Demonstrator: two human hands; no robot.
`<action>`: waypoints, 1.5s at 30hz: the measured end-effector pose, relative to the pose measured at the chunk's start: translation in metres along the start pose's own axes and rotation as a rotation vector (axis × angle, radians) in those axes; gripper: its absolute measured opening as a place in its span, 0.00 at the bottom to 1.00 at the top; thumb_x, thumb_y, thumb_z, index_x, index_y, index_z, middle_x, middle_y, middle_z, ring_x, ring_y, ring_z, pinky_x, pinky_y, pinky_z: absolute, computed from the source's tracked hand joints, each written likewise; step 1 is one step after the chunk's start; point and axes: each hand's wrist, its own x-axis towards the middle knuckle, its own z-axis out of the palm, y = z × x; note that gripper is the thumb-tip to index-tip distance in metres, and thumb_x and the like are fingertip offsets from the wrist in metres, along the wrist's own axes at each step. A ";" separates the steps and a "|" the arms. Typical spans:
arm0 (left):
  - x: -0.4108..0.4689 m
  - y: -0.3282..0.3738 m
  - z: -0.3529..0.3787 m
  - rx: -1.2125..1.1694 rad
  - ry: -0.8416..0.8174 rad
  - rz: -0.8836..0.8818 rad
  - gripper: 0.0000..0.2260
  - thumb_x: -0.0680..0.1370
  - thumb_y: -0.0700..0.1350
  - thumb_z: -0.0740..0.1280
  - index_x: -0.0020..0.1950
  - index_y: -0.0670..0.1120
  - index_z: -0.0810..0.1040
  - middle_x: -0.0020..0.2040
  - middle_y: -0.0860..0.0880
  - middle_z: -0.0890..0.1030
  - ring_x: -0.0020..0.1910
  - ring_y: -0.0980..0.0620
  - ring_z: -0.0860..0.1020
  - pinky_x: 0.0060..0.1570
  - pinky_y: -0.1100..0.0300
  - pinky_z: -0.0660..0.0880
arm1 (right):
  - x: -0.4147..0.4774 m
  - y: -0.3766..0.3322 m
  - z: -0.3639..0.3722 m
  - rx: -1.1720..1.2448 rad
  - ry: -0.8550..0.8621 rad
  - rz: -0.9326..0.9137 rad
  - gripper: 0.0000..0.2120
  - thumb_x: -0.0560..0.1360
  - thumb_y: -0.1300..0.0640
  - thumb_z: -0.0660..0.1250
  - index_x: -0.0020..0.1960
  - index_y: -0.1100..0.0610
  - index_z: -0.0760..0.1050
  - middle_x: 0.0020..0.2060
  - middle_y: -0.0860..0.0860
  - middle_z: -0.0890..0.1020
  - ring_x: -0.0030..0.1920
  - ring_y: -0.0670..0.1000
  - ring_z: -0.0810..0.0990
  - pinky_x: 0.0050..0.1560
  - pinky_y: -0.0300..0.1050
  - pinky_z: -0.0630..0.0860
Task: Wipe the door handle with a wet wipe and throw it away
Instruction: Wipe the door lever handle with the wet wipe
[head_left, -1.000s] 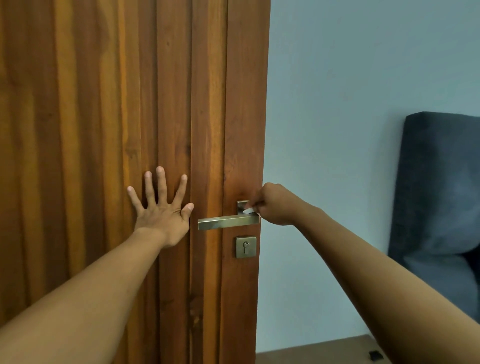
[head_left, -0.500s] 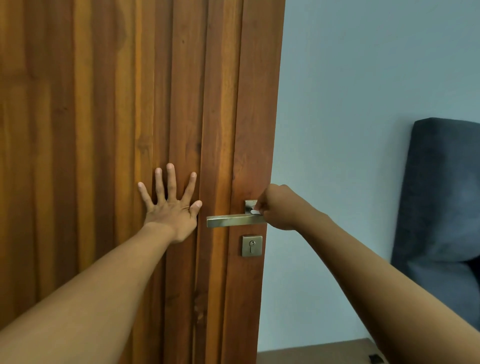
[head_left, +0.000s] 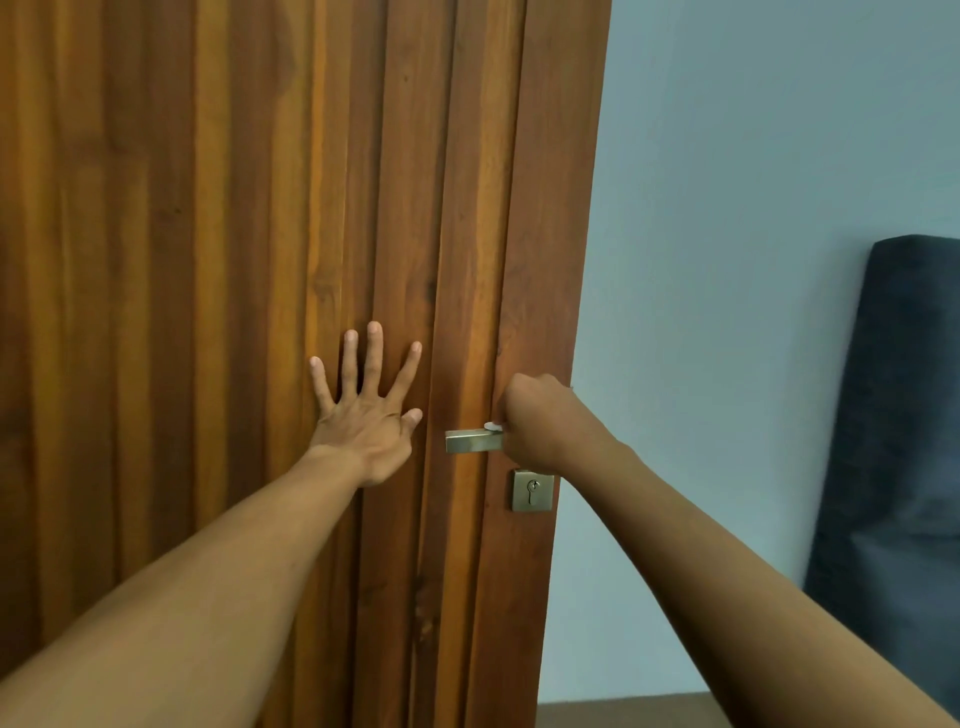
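A brass lever door handle (head_left: 472, 441) juts leftward from the right side of a ribbed brown wooden door (head_left: 234, 208). My right hand (head_left: 545, 423) is closed over the handle's inner end and covers its base plate. A small white bit of the wet wipe (head_left: 493, 426) shows at the fingers, on top of the lever. My left hand (head_left: 366, 415) lies flat on the door, fingers spread, a little left of the handle's free end.
A square brass keyhole plate (head_left: 532, 491) sits just below the handle. Right of the door's edge is a pale blue wall (head_left: 727, 260). A dark grey upholstered piece (head_left: 898, 441) stands at the far right. A strip of brown floor (head_left: 623, 712) shows below.
My right hand has slid left along the lever and now covers the base plate and more of the handle. The whole view has shifted, so the door appears further right. The left hand stays flat.
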 end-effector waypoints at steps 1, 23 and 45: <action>-0.001 -0.001 0.000 0.004 0.005 0.001 0.37 0.85 0.57 0.50 0.70 0.58 0.17 0.68 0.46 0.12 0.71 0.41 0.18 0.65 0.34 0.22 | -0.001 -0.003 0.000 0.004 -0.003 -0.004 0.08 0.76 0.62 0.70 0.43 0.57 0.71 0.33 0.51 0.73 0.30 0.47 0.72 0.30 0.37 0.66; -0.002 -0.001 -0.004 0.020 -0.054 0.022 0.39 0.85 0.55 0.52 0.69 0.56 0.16 0.65 0.45 0.10 0.69 0.40 0.16 0.66 0.32 0.23 | -0.006 -0.037 0.021 0.005 0.056 -0.297 0.09 0.77 0.62 0.67 0.56 0.59 0.81 0.48 0.54 0.81 0.44 0.51 0.79 0.46 0.43 0.80; -0.003 -0.001 -0.005 0.054 -0.085 0.002 0.41 0.84 0.54 0.55 0.73 0.55 0.18 0.65 0.43 0.10 0.69 0.39 0.17 0.66 0.32 0.24 | -0.021 -0.041 0.035 -0.373 0.189 -0.693 0.14 0.80 0.57 0.63 0.59 0.65 0.79 0.61 0.62 0.77 0.56 0.58 0.76 0.53 0.52 0.78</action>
